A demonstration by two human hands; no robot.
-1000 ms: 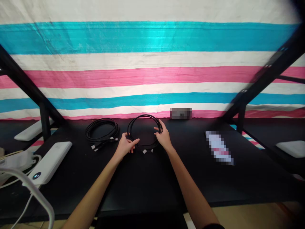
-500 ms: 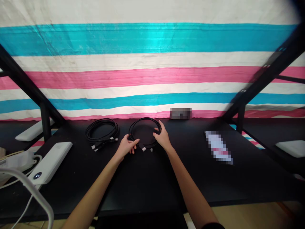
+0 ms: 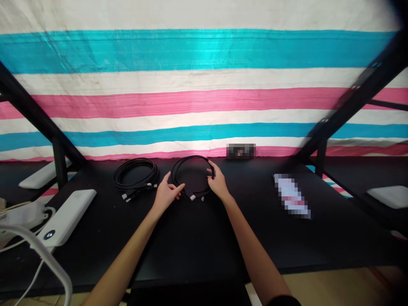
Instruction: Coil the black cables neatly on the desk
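A thin black cable lies in a round coil on the black table in front of me. Its pale plugs are at the coil's near edge. My left hand is at the coil's left side, index finger and thumb spread apart, the other fingers bent; it is open. On the right side, my right hand has its fingers and thumb round the coiled cable. Left of my hands, a second coiled black cable rests with its light-ended plugs toward me.
A white power bank with a lit display lies at the left, beside white cords and a white adapter. A blurred-out flat item lies at the right and a small blurred-out box at the back. Black frame bars slant up on both sides before a striped sheet.
My left hand has loosened from the coil and shifted slightly left, its index finger now lifted. My right hand stays at the coil's right side.
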